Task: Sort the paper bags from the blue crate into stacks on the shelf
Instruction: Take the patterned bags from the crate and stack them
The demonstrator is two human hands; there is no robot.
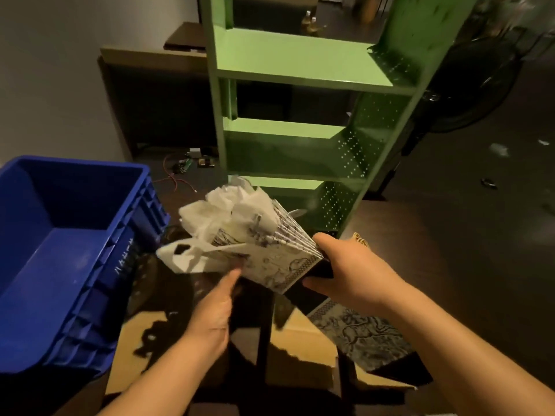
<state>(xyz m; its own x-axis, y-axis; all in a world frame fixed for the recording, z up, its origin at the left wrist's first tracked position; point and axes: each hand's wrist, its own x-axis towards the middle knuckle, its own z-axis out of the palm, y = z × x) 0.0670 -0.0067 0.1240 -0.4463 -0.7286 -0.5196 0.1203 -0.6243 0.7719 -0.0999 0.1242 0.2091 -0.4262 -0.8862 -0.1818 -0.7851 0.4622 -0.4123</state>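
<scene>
Two bare forearms reach forward from the bottom edge, seen from above. The right hand comes in from the lower right, palm turned inward, with its thumb on top and fingers curled under the near end of a bundle of paper bags — a firm clamp on the folded bases. The left hand rises from the lower left, thumb and fingers stretched up to the bundle's underside; whether they pinch it or only touch cannot be told.

The bundle is held in the air, above the floor and just in front of the lowest tier of a green metal shelf. Its long axis runs from the right hand up and to the left, the white handle ends fanning out toward the blue crate, which stands at the left, tilted. The bags are white with dark line drawings — one more patterned bag lies flat below the right forearm.
</scene>
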